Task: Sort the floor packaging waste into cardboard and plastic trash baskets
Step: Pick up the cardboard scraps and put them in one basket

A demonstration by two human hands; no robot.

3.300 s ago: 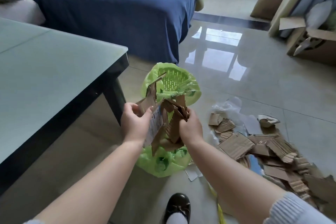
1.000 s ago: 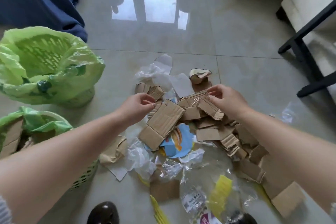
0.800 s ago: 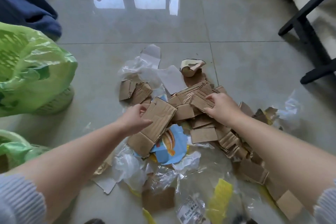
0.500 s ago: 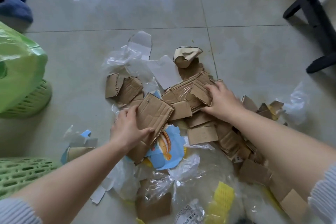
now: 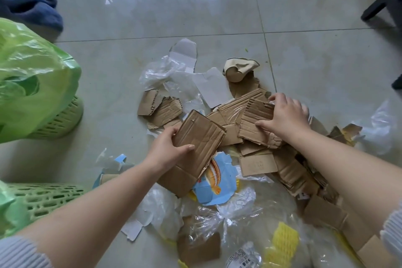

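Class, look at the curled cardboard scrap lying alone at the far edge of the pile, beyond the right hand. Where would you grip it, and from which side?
Probably pinch the curled cardboard scrap across its rolled left end, coming from above. That end stands proud of the floor as a rounded tube, so fingers can close around it, while the flatter right flap lies low and looks torn.

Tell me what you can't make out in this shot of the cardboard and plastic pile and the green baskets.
- Upper green basket, head view: its inside is hidden by the green bag draped over it.
- Lower green basket: cut off by the left edge.
- Printed packet: text too small, cut off by the bottom edge.
- Blue printed card: partly hidden under the cardboard piece that the left hand grips.
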